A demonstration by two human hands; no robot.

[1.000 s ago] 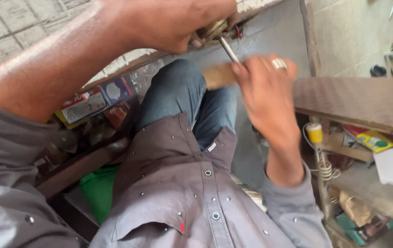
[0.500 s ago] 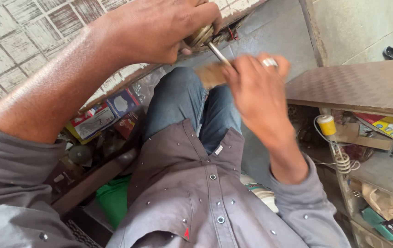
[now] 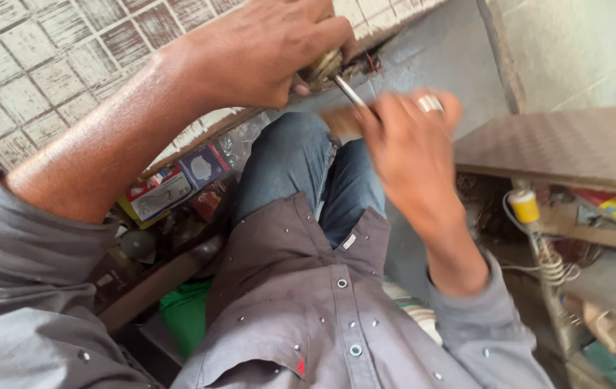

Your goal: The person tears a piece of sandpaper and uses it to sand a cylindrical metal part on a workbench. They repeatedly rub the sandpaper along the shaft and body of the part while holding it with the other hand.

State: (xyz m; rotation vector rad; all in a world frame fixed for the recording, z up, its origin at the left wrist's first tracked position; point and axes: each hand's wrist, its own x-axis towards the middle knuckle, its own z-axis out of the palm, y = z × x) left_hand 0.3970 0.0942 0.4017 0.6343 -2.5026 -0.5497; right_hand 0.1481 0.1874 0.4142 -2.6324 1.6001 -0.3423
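Two hands on one job: your left hand (image 3: 265, 50) is wrapped tight around a small brass part (image 3: 322, 66), up at the near edge of the tiled bench (image 3: 48, 65), fingers closed over it so only its round end shows. Your right hand (image 3: 412, 155) is closed on a wooden handle (image 3: 342, 121), and the tool's metal shaft (image 3: 350, 91) runs up from that fist straight into the brass part, tip touching it. The right hand is blurred, ring (image 3: 430, 104) showing on one finger, so the exact finger placement on the handle can't be made out. All of this hangs over your knees (image 3: 308, 173), in blue jeans, with the grey shirt (image 3: 308, 317) below. Under the bench's edge, at your left, coloured boxes (image 3: 171, 189) sit on a cluttered shelf, and a green tub (image 3: 187, 313) lies lower, beside your hip. At your right, a brown patterned board (image 3: 567, 148) juts out level, well apart from the hands; beneath it stand a yellow spool (image 3: 524, 207) and a coiled spring (image 3: 551, 265) on a shelf.
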